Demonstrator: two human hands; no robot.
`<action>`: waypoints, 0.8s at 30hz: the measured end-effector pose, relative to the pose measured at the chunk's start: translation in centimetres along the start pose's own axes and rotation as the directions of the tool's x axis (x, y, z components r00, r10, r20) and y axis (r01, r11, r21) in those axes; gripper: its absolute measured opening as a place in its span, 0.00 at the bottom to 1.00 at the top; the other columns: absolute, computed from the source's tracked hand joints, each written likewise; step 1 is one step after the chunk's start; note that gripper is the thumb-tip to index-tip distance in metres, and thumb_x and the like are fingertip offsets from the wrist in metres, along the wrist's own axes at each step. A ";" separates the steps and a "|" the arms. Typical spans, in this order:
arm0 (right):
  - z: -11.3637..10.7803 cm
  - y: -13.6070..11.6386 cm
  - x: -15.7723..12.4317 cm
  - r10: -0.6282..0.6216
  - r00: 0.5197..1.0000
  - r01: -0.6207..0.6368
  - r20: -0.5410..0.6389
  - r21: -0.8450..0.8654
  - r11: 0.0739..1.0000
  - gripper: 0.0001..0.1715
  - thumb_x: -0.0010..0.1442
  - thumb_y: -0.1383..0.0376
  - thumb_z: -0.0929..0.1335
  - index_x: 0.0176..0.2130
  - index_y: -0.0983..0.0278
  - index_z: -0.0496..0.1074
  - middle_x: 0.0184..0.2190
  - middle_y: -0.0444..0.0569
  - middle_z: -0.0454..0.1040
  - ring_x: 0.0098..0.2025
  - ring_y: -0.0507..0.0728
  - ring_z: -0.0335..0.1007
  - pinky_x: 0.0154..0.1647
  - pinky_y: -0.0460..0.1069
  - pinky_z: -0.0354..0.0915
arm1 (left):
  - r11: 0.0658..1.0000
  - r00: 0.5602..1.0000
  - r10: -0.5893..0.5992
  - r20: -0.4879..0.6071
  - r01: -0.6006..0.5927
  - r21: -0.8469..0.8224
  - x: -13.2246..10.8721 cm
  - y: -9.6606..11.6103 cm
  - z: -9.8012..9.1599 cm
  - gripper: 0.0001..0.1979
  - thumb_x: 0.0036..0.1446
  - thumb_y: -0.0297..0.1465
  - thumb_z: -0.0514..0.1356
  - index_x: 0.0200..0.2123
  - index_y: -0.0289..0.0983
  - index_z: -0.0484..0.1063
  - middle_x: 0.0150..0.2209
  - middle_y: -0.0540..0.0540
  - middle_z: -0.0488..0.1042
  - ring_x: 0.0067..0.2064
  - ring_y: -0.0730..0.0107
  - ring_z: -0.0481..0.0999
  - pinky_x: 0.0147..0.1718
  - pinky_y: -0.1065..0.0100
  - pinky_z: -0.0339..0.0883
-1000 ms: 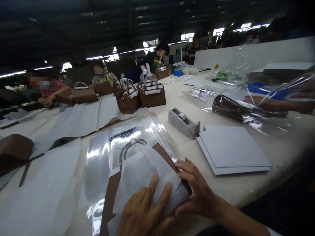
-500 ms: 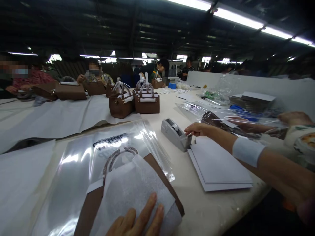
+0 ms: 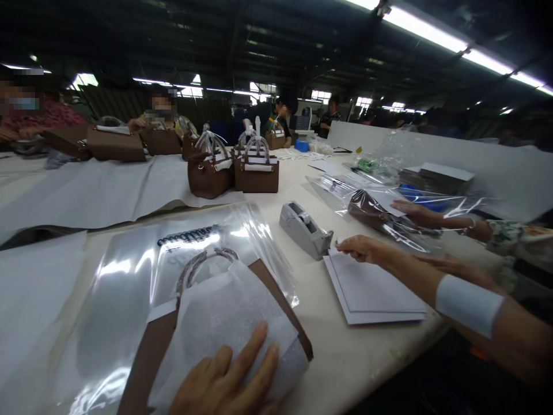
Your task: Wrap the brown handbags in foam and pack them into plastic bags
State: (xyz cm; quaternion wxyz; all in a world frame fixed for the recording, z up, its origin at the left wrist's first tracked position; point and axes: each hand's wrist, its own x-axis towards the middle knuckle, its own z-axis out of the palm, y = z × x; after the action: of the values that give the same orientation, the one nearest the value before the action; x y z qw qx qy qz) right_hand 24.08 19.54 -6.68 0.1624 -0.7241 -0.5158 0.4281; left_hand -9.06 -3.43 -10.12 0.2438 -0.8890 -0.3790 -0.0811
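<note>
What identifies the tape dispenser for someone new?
On the long white table, find the stack of white cards. The tape dispenser sits at its far-left corner, by the right hand: the only grey wedge among brown bags.

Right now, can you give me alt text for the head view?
The left hand lies flat on white foam wrap covering a brown bag on the table; the right hand is at the cutter end of a grey tape dispenser, beside stacked white cards.
</note>
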 end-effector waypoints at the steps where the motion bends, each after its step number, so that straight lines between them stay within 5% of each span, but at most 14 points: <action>1: 0.9 0.5 0.0 0.005 1.000 -0.005 -0.013 0.013 1.000 0.14 0.61 0.60 0.63 0.40 0.69 0.67 0.33 0.47 0.68 0.30 0.48 0.65 0.29 0.44 0.65 | 1.000 1.000 -0.010 0.010 0.010 -0.016 0.1 0.0 -0.2 0.24 0.53 0.42 0.55 0.54 0.45 0.61 0.58 0.47 0.60 0.33 0.69 0.70 0.25 0.71 0.67; 6: 3.3 0.6 -0.5 -0.022 0.994 0.033 -0.105 0.104 0.994 0.13 0.61 0.61 0.63 0.39 0.70 0.66 0.31 0.46 0.67 0.28 0.47 0.64 0.27 0.44 0.64 | 0.987 0.988 -0.109 0.107 0.120 -0.102 0.5 0.4 -1.5 0.24 0.52 0.41 0.57 0.54 0.47 0.61 0.59 0.49 0.57 0.36 0.67 0.70 0.28 0.68 0.69; 11: 3.5 -1.8 -5.5 -0.193 0.973 0.217 -0.124 0.227 0.949 0.13 0.57 0.62 0.65 0.26 0.69 0.62 0.19 0.39 0.60 0.15 0.42 0.45 0.14 0.41 0.44 | 0.958 0.968 -0.192 0.158 0.220 -0.183 0.6 1.0 -2.1 0.28 0.49 0.40 0.61 0.53 0.49 0.60 0.59 0.47 0.58 0.39 0.63 0.70 0.32 0.64 0.70; 14: 5.1 -3.8 -10.8 -0.312 0.945 0.263 0.094 0.346 0.901 0.15 0.49 0.59 0.70 0.27 0.68 0.64 0.19 0.39 0.61 0.14 0.41 0.45 0.14 0.42 0.40 | 0.935 0.959 -0.235 0.159 0.268 -0.234 0.7 1.1 -2.2 0.28 0.48 0.38 0.61 0.54 0.48 0.58 0.59 0.41 0.55 0.41 0.62 0.70 0.34 0.62 0.69; 18: 8.9 -5.2 -16.7 -0.364 0.801 0.117 0.476 0.472 0.874 0.17 0.46 0.57 0.71 0.28 0.67 0.65 0.20 0.39 0.63 0.13 0.40 0.45 0.13 0.41 0.36 | 0.907 0.946 -0.282 0.163 0.318 -0.277 0.6 1.3 -2.4 0.29 0.48 0.36 0.62 0.53 0.48 0.57 0.63 0.35 0.41 0.40 0.62 0.70 0.34 0.59 0.68; 24: 12.0 -3.6 -18.2 -0.165 0.808 -0.044 0.566 0.338 0.940 0.18 0.45 0.57 0.72 0.26 0.68 0.64 0.18 0.38 0.63 0.12 0.40 0.44 0.13 0.41 0.36 | 0.891 0.946 -0.275 0.174 0.319 -0.324 0.4 1.4 -2.8 0.32 0.47 0.38 0.63 0.55 0.48 0.54 0.64 0.36 0.34 0.42 0.59 0.68 0.35 0.58 0.67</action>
State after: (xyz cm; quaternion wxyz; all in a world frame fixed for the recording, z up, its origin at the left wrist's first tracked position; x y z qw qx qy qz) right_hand 10.55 2.41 -2.98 0.1298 -0.5013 -0.4833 0.7059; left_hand -7.68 -5.39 -8.07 0.0435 -0.8528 -0.5044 -0.1280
